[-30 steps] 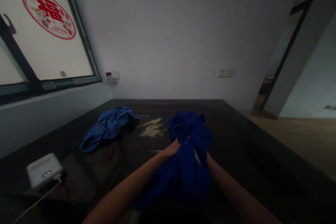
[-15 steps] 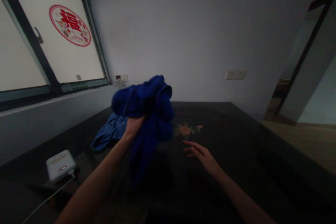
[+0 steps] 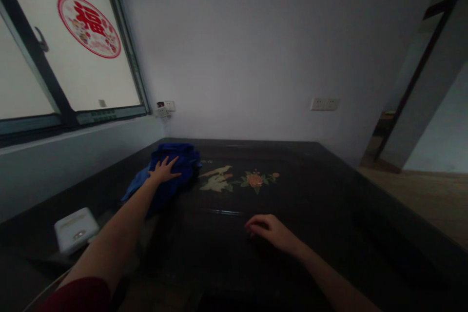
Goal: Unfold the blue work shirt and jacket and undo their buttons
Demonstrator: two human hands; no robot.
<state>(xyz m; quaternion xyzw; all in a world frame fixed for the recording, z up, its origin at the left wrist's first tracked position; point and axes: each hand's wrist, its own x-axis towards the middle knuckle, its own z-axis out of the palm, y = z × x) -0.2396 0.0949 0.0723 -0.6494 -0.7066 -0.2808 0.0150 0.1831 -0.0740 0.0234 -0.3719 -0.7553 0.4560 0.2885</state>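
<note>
A dark blue garment (image 3: 185,168) lies bunched on the left part of the dark table. Over it my left hand (image 3: 163,171) is spread open, fingers apart, resting on the cloth without gripping it. A lighter blue cloth (image 3: 137,184) shows beneath and to the left of the garment, partly covered by it and by my forearm. My right hand (image 3: 272,231) is low over the table's near middle, its fingers loosely bent with a gap between thumb and fingers. Nothing shows in it.
The glossy dark table (image 3: 310,180) bears a painted bird and flower design (image 3: 254,179). A white box-shaped device (image 3: 76,230) with a cable sits at the left, close to my forearm. Behind are a wall with sockets (image 3: 324,104) and a window (image 3: 120,78) on the left.
My left hand has lowered the dark blue garment leftward onto the lighter blue cloth and let go. My right hand has moved slightly nearer to me, its fingers more bent.
</note>
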